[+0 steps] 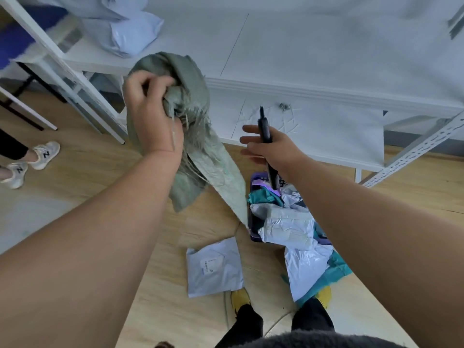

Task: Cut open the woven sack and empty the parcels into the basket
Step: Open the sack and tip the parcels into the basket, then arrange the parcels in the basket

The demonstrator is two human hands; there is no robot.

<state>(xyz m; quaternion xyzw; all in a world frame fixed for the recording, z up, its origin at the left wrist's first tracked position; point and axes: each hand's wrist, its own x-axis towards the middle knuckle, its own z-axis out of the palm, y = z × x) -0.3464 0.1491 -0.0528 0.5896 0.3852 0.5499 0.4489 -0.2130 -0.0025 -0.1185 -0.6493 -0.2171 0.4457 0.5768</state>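
My left hand is raised and clenched on the bunched top of the grey-green woven sack. The sack hangs limp, and its lower end trails down to the rim of the purple basket. My right hand holds a black cutter upright, the thumb and a finger sticking out past it. The basket on the floor is heaped with white, grey and teal parcels, some spilling over its near side. One white parcel lies flat on the floor beside the basket.
White metal shelving stands right behind the basket, with pale bagged parcels on its upper left shelf. Another person's feet in grey trainers are at the left. My own feet stand on the wooden floor.
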